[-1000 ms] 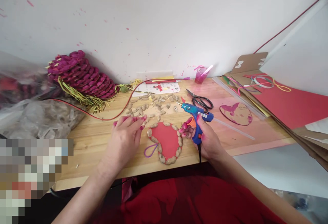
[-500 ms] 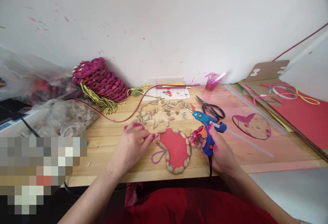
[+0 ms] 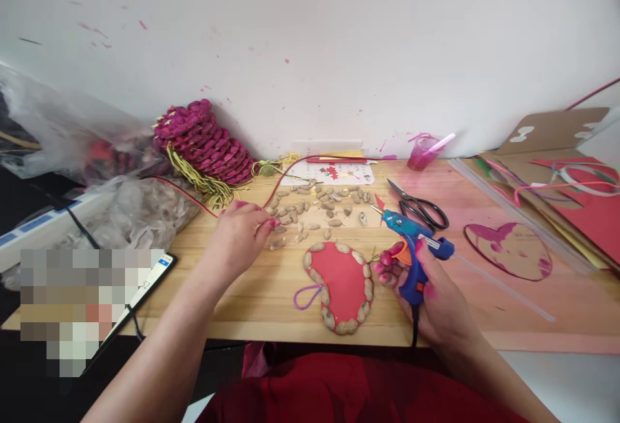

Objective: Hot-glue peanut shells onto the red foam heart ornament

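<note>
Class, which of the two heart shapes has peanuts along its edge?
The red heart, bordered with peanuts and beside the purple loop; the brown, purple-stained heart has none.

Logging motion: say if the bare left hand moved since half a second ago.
Yes: left hand shifted from the red peanut-edged heart toward loose tan peanuts.

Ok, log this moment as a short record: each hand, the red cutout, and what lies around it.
Left hand: left hand at the near-left edge of the loose peanuts; unclear whether its grip holds one
Right hand: right hand gripping a blue glue gun, nozzle pointing up and left
Red cutout: red cutout on the table, peanuts lining its edge
Beside cutout: purple loop at its left
Beyond glue gun: black scissors
</note>
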The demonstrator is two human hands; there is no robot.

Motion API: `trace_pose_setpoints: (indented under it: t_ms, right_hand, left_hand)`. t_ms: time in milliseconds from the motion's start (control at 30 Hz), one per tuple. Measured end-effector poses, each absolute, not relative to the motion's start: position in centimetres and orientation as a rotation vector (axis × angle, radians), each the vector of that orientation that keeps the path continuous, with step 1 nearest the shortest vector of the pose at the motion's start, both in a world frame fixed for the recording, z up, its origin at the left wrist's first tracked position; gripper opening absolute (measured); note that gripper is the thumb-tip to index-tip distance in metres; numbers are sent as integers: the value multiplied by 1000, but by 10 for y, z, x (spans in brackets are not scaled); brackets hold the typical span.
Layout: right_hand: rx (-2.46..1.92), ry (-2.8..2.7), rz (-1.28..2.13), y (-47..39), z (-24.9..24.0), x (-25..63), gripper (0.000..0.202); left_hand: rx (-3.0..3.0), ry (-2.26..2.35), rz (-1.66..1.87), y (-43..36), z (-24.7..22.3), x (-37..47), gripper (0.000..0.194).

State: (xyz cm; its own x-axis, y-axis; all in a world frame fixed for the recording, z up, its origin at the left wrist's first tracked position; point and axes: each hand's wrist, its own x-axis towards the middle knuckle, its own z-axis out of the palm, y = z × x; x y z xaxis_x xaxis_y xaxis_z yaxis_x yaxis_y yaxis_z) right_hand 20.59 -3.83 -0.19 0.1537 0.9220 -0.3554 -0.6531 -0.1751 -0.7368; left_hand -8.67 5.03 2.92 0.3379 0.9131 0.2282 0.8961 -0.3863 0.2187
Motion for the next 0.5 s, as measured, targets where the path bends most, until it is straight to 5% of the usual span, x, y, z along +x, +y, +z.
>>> trace_pose_setpoints:
  t_ms: [500]
  right_hand:
    - [-1080, -319, 1454, -36, 3, 205, 36]
  left_hand:
    - [2512, 1568, 136, 60, 30, -50, 13]
